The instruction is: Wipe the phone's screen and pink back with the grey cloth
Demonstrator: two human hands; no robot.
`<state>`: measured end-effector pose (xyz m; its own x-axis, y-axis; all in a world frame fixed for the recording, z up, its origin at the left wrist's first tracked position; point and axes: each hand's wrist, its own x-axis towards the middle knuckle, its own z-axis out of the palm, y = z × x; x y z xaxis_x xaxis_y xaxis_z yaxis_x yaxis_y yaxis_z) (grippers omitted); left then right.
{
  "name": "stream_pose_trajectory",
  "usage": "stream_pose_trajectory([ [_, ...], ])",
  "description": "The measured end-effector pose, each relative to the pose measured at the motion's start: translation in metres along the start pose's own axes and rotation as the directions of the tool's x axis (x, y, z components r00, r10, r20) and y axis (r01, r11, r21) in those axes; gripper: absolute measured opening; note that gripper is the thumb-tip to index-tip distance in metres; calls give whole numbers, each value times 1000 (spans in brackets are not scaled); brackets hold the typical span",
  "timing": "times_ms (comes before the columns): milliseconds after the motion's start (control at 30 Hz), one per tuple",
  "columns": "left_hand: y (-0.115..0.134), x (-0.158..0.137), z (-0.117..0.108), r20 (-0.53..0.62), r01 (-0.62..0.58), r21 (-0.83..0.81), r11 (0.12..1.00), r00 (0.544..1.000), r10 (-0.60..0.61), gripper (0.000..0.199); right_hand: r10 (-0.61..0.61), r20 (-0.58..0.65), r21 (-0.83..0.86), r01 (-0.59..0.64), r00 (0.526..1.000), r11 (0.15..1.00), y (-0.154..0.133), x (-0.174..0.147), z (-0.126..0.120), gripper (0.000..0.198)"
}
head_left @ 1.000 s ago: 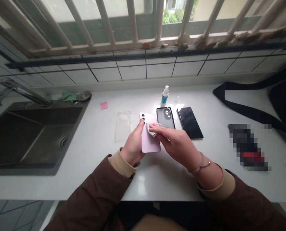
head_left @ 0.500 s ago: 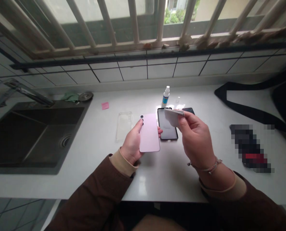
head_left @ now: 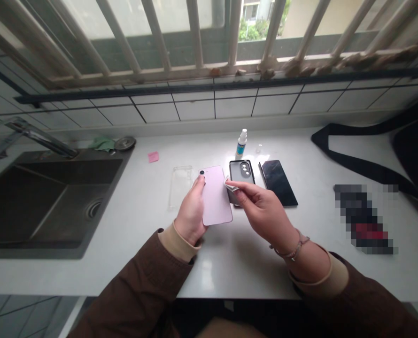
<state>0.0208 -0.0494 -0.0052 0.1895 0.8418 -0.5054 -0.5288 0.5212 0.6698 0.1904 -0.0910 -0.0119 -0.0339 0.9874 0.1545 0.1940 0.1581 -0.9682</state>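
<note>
White cloth [head_left: 231, 187] swings back to the pink phone [head_left: 217, 199]

Half a second ago the right hand [head_left: 265, 206] held the cloth up over the black case [head_left: 237, 167]. Now it has come down by the phone's 2 o'clock edge. I cannot tell if cloth and phone touch.

The phone is in the left hand [head_left: 191, 206]. That hand's grip wraps its 9 o'clock side, thumb near the camera lenses, maybe so it stays still and most of its back shows. The right hand's grip is narrow, pinching the folded cloth, perhaps so only a small bit sticks out.

Make the phone the middle of a clock. A see-through case [head_left: 179, 185] lies at 9, the black case at 2, a dark phone [head_left: 279, 183] at 3. A white bottle [head_left: 241, 144] stands at 1. They may be close so both hands can reach.

The worktop [head_left: 142, 202] is white and shiny. A pink note [head_left: 153, 157] lies at 10, and the sink [head_left: 61, 199] is farther out at 9. At 12 are white tiles [head_left: 195, 111], then window bars [head_left: 195, 37].
</note>
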Motion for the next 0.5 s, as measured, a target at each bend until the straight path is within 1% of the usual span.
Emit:
stream_pose_trajectory([
  [67, 2, 2, 0, -54, -54, -49, 997, 997, 51, 47, -1, 38, 27, 0, 999, 1000, 1, -1, 3, 31],
  [133, 4, 2, -1, -96, -106, -84, 991, 991, 98, 49, 12, 81, 95, -20, 997, 995, 0, -2, 5, 31],
  [200, 7, 2, -2, -103, -163, -110, 980, 983, 152, 52, 22, 116, 127, -36, 993, 991, -1, -3, 7, 31],
  [267, 9, 2, -4, -64, -195, -135, 971, 980, 188, 57, 22, 120, 68, -30, 993, 997, -4, -4, 7, 30],
  [367, 13, 1, -4, -6, -224, -184, 957, 974, 227, 58, -10, 98, -111, 21, 995, 994, -7, -6, 8, 29],
  [433, 15, 2, -5, -14, -250, -218, 943, 967, 254, 54, -53, 103, -201, 73, 993, 977, -8, -8, 9, 30],
  [500, 17, 2, -6, -53, -285, -245, 927, 958, 281, 51, -91, 117, -233, 117, 989, 965, -8, -10, 10, 30],
])
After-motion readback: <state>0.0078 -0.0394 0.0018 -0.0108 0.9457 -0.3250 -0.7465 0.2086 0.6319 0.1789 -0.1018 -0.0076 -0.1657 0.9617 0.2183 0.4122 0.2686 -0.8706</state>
